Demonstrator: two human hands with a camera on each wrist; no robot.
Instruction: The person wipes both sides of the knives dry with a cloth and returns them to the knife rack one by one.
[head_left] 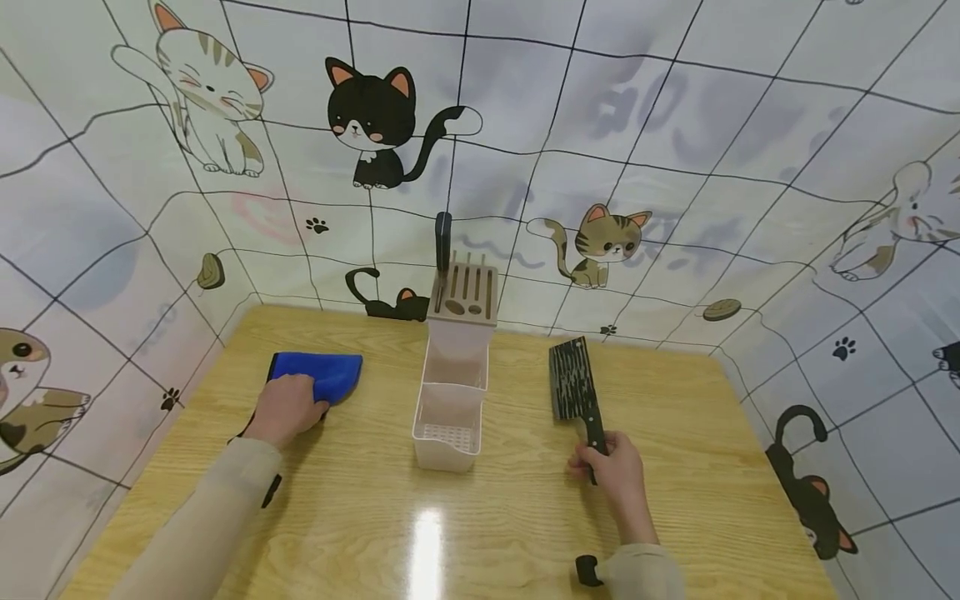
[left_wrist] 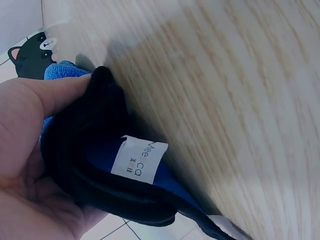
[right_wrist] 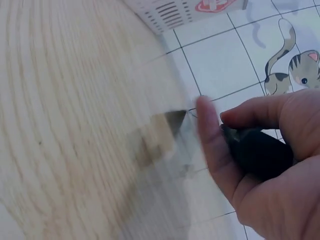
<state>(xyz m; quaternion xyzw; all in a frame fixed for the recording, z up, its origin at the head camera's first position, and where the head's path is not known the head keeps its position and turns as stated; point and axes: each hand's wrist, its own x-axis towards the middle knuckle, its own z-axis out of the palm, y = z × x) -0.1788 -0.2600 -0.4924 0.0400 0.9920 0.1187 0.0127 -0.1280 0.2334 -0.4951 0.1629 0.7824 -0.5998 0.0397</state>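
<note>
My left hand (head_left: 285, 408) grips a blue cloth (head_left: 337, 377) at the left of the table. In the left wrist view the thumb and fingers pinch its folded black edging (left_wrist: 65, 145), and a white label (left_wrist: 140, 159) shows inside the fold. On the right, my right hand (head_left: 618, 471) holds a cleaver (head_left: 573, 379) by its black handle, the dark, white-streaked blade pointing away from me. The right wrist view shows the handle end (right_wrist: 262, 155) within the curled fingers. Between the hands stands a white plastic knife holder (head_left: 446, 454) with a beige slotted top.
A black-handled knife (head_left: 443, 237) stands upright in the holder's top left. Behind the wooden table (head_left: 360, 517) and along its sides hangs a white sheet (head_left: 510, 108) with grid lines and cartoon cats. Two oval brown pieces (head_left: 722, 310) are on the sheet.
</note>
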